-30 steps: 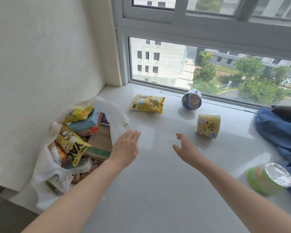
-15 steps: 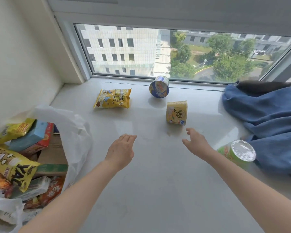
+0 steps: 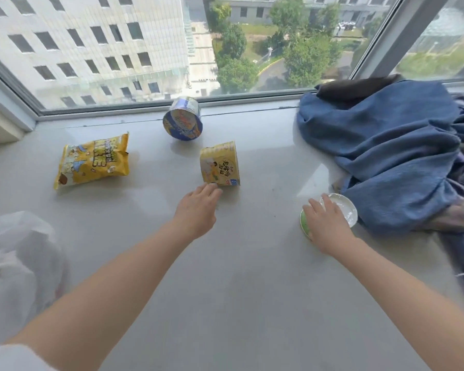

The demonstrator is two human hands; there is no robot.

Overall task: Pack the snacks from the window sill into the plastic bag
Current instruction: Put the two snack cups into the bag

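Right hand [image 3: 326, 223] rests spread over the green cup [image 3: 332, 214], fingers on its white lid, not yet clasped round it; that cup lies tipped beside the blue cloth [image 3: 386, 156]. My left hand [image 3: 197, 207] is open, fingertips touching the yellow cup [image 3: 219, 164], which lies on its side. Behind it, the blue cup [image 3: 182, 120] faces me. Yellow bag [image 3: 91, 160] lies flat, leftward. Plastic bag [image 3: 16, 258] sits far left, contents blurred.
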